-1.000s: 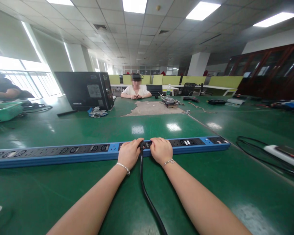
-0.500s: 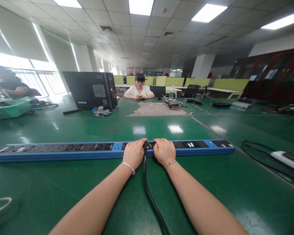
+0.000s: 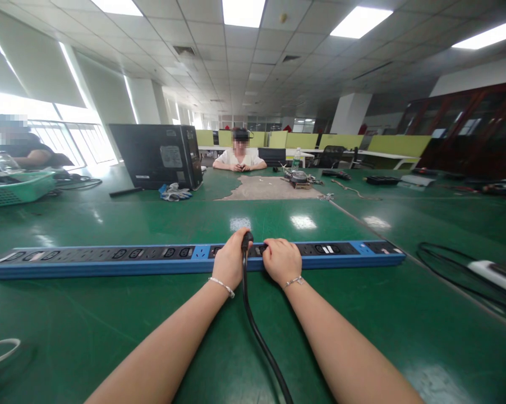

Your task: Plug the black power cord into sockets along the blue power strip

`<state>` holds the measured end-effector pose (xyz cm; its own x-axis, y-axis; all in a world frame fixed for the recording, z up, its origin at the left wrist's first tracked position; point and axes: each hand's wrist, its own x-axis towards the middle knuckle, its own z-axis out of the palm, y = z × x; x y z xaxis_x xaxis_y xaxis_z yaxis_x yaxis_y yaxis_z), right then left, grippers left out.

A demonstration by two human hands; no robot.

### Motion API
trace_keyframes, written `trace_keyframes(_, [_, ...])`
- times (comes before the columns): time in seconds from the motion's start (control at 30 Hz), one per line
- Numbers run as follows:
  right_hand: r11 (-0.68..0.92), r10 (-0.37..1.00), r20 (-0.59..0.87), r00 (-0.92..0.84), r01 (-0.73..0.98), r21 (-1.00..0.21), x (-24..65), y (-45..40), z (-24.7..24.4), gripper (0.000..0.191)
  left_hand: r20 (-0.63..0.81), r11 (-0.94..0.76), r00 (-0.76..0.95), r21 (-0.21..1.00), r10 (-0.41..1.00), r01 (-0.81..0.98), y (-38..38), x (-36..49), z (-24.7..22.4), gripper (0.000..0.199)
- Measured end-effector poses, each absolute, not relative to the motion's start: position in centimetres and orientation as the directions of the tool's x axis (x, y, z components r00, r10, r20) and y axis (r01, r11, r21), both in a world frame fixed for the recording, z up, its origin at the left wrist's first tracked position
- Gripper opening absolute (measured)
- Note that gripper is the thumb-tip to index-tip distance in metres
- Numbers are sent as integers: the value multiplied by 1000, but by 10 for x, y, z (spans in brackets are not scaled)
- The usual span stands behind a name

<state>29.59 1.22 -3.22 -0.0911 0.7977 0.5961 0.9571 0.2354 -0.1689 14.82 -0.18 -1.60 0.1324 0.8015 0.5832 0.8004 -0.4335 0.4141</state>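
A long blue and black power strip (image 3: 152,268) lies across the green table, with rows of sockets facing up. My left hand (image 3: 230,261) is closed round a black power plug (image 3: 247,240), which is tilted and raised above the strip's top face. From the plug a thick black cable (image 3: 253,331) runs down toward me. My right hand (image 3: 282,261) grips the strip just right of the plug, its fingers curled over the far side. Sockets under both hands are hidden.
Behind the strip stand a black computer case (image 3: 156,156) and a pair of gloves (image 3: 175,192). A green basket (image 3: 21,191) sits at left. A white power strip (image 3: 495,280) with black cables lies at right. Across the table sits a person (image 3: 240,157); another is at far left.
My left hand has lifted the plug up from the strip and slightly left, and the cable has shifted with it. My right hand stays on the strip.
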Motion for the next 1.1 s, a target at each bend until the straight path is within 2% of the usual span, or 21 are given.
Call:
trace_keyframes(0.17, [227, 801, 594, -79, 957, -179, 296, 13, -32, 28, 568, -356, 50, 442, 821, 823, 4, 131, -7, 36])
trace_keyframes(0.27, [213, 807, 587, -68, 960, -182, 296, 13, -32, 28, 516, -178, -148, 528, 844, 830, 20, 95, -5, 38])
trace_keyframes(0.33, [209, 813, 579, -67, 961, -183, 297, 13, -31, 28, 489, -128, -239, 603, 839, 787, 30, 68, -4, 37])
trace_keyframes(0.4, [208, 816, 574, -68, 961, -182, 297, 13, -31, 28, 498, -231, -144, 615, 855, 754, 36, 48, -4, 36])
trace_keyframes(0.5, [197, 822, 566, -61, 963, -182, 297, 13, -31, 28, 470, -417, 131, 581, 873, 698, 37, 37, -3, 37])
trace_keyframes(0.57, [193, 824, 564, -58, 964, -183, 297, 13, -31, 28, 452, -470, 222, 565, 864, 678, 34, 37, -3, 39])
trace_keyframes(0.8, [212, 812, 581, -60, 957, -197, 297, 14, -32, 29, 433, -402, 135, 615, 891, 678, 34, 25, -5, 40])
trace_keyframes(1.1, [205, 830, 554, -59, 957, -205, 298, 12, -29, 29, 301, -430, 311, 541, 901, 723, 20, 0, 5, 38])
